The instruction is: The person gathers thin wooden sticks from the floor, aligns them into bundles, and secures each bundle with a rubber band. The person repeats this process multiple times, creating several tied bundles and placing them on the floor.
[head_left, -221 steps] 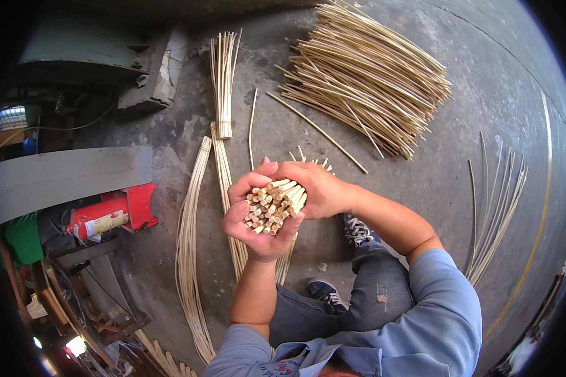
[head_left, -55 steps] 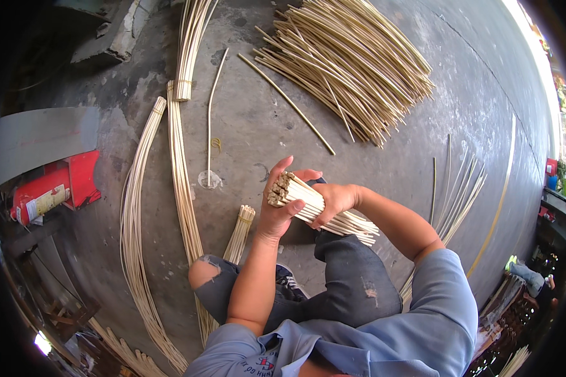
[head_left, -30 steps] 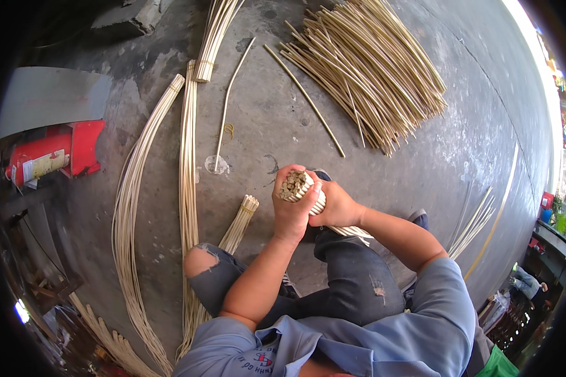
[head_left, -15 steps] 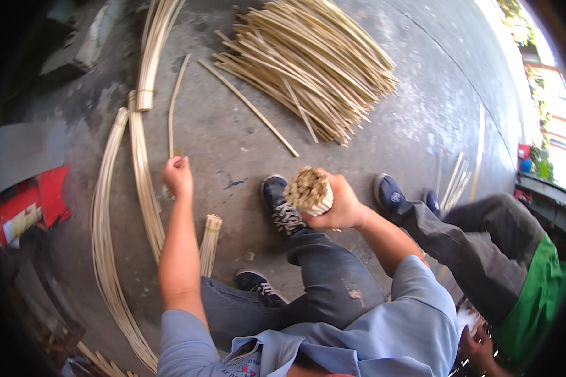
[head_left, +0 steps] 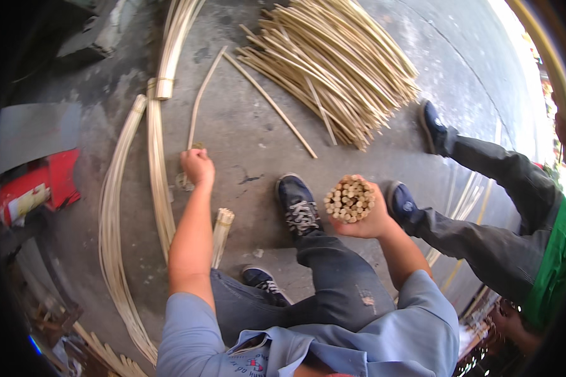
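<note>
My left hand [head_left: 198,168] is closed at the lower end of a thin, pale wooden stick [head_left: 201,94], which slants away from it over the floor. A small greenish-brown thing [head_left: 197,145] shows just beyond my fingers; its kind is unclear. In front of my knee, my right hand [head_left: 371,217] grips a thick bundle of round sticks [head_left: 349,199]. Their cut ends face up, fairly level with one another, and the bundle's length is hidden beneath. Another loose stick [head_left: 270,103] lies on the floor, its far end close to the tip of the first.
A large heap of sticks [head_left: 339,69] lies ahead. Tied bundles [head_left: 159,163] stretch along the left, and a short-looking bundle [head_left: 222,229] is beside my leg. Red object [head_left: 41,185] at far left. A co-worker's legs [head_left: 484,232] extend in from the right.
The bundle in my right hand has turned so its ends face up more squarely. The stick at my left hand has swung its far end rightward. The co-worker's far foot has moved forward.
</note>
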